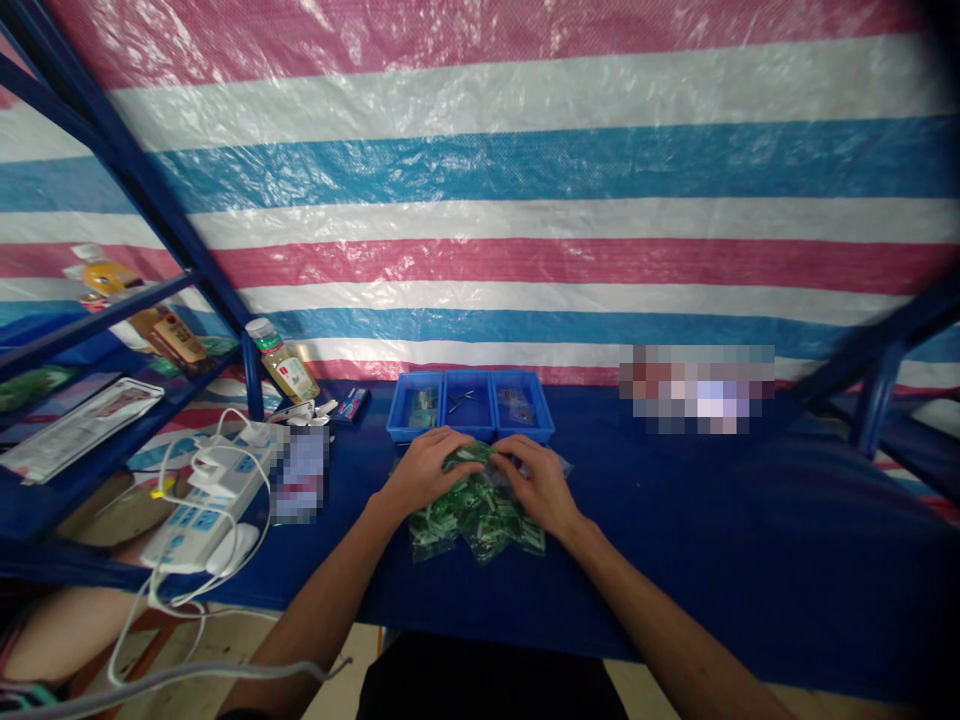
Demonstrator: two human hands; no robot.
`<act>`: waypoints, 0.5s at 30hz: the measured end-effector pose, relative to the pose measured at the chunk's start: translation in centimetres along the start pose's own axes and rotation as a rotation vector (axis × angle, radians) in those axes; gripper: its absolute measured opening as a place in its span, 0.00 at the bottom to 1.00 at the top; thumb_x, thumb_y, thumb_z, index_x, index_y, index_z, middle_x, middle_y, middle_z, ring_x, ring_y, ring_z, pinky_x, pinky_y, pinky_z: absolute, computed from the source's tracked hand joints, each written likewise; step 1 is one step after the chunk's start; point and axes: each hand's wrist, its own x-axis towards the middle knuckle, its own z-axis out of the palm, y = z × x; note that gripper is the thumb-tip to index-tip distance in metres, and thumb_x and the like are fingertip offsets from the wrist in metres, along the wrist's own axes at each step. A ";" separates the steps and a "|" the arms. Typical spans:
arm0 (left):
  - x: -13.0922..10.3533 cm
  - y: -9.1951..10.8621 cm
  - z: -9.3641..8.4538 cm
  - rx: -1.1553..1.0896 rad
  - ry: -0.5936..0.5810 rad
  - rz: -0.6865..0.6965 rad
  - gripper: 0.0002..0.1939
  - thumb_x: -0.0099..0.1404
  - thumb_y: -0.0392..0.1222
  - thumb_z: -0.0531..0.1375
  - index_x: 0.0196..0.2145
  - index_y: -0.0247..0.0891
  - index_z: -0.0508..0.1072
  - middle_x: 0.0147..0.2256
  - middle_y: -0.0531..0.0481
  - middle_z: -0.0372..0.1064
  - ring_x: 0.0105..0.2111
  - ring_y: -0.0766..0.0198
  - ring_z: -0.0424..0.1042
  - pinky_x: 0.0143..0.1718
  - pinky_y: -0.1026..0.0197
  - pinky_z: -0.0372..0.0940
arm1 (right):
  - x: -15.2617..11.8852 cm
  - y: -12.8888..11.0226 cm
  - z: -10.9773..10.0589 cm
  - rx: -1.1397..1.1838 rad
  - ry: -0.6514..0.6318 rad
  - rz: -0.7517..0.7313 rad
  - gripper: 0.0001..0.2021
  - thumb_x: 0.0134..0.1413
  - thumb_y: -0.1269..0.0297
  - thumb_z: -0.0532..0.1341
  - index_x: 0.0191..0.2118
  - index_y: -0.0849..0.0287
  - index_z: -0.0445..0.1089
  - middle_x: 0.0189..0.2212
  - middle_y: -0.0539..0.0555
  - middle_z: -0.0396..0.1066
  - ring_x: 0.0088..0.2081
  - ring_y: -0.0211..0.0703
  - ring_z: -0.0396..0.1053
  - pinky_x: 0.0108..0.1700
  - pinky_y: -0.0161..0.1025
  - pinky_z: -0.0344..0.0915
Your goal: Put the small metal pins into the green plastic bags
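Packets (491, 525): heaped on the tabletop (712, 560), just before the trays (480, 425); one careless nudge could scatter them.
Left hand (427, 470), right hand (538, 487): both curled over the packets (actual grip? can't tell); slick plastic might slip.

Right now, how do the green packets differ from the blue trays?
The green packets lie in a loose heap; the blue trays stand in a neat row. The packets are see-through plastic showing green contents, while the trays are solid blue. Both rest on the blue table.
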 end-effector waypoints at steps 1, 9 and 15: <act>0.0 -0.2 0.1 0.018 -0.012 0.003 0.13 0.70 0.50 0.62 0.41 0.37 0.74 0.36 0.47 0.74 0.38 0.59 0.72 0.42 0.59 0.66 | 0.0 0.0 0.0 0.005 0.001 0.012 0.08 0.67 0.62 0.58 0.40 0.54 0.76 0.37 0.55 0.76 0.39 0.48 0.72 0.43 0.43 0.68; -0.2 -0.8 0.4 0.002 -0.053 0.009 0.13 0.73 0.47 0.59 0.35 0.36 0.73 0.31 0.49 0.70 0.35 0.61 0.70 0.38 0.61 0.62 | -0.1 0.1 0.3 0.068 -0.102 0.065 0.10 0.65 0.59 0.61 0.47 0.55 0.75 0.36 0.53 0.77 0.32 0.44 0.71 0.34 0.38 0.65; -0.2 -0.5 0.4 0.022 -0.053 0.050 0.13 0.73 0.45 0.59 0.33 0.35 0.73 0.31 0.48 0.71 0.34 0.61 0.70 0.37 0.61 0.62 | -0.1 0.0 0.3 0.056 -0.108 0.042 0.09 0.62 0.58 0.65 0.43 0.55 0.75 0.32 0.51 0.74 0.30 0.42 0.68 0.34 0.38 0.62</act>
